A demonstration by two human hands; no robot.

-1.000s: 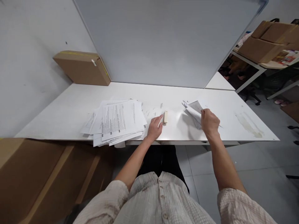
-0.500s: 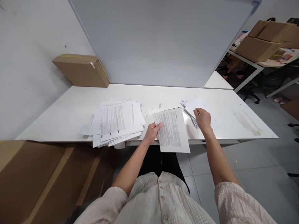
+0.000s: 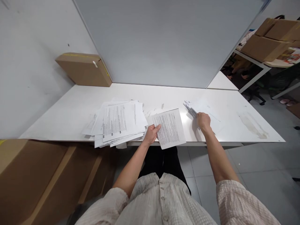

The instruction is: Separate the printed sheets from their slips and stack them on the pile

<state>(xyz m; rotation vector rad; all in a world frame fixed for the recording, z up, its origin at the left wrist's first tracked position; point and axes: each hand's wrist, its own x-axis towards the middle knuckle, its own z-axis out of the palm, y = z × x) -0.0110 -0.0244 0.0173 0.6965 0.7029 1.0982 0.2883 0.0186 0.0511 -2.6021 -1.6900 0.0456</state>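
My left hand (image 3: pixel 152 134) grips a printed sheet of paper (image 3: pixel 169 128) by its left side, thumb on top. The sheet is tilted and reaches over the table's front edge. On the right, my right hand (image 3: pixel 203 122) pinches the near left edge of a low pile of white papers (image 3: pixel 206 107); how many sheets lie between the fingers is hidden. A larger, uneven stack of printed papers (image 3: pixel 119 120) lies left of my left hand, partly overhanging the front edge.
The white table (image 3: pixel 63 115) backs onto a tall grey-white panel (image 3: pixel 154 43). A flat cardboard box (image 3: pixel 84 70) leans at the back left. Large cartons (image 3: pixel 53 178) stand below on the left. More boxes (image 3: pixel 264 47) sit on another desk at the right.
My right hand has come down onto the right-hand papers and closed on their edge. The sheet in my left hand has shifted slightly up and left and turned a little.
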